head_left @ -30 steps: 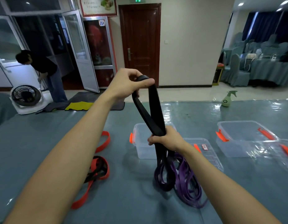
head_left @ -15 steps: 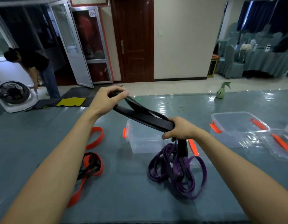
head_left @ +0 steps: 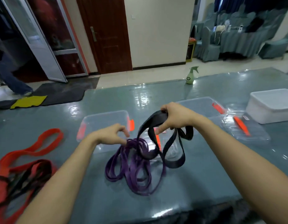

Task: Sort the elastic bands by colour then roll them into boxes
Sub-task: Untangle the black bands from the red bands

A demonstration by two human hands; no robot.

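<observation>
My right hand (head_left: 176, 117) grips a bunch of black elastic band (head_left: 157, 120) above the table, and its loops hang down to the surface. Beside it, my left hand (head_left: 112, 135) hovers with loosely curled fingers at the top of a purple band pile (head_left: 133, 167); I cannot tell whether it touches it. Red bands (head_left: 30, 151) tangled with a black one lie at the left. A clear box with orange latches (head_left: 106, 117) stands behind my left hand. A second clear box (head_left: 203, 104) stands behind my right hand.
A clear lid with an orange clip (head_left: 243, 128) lies at the right, next to a white box (head_left: 272, 105). Another lid lies under the hanging black loops. A green spray bottle (head_left: 191, 75) stands at the table's far edge. The near table edge runs close below the purple pile.
My left hand let go of the black band and dropped to the purple pile. My right hand now holds the black band gathered in a bunch, farther right.
</observation>
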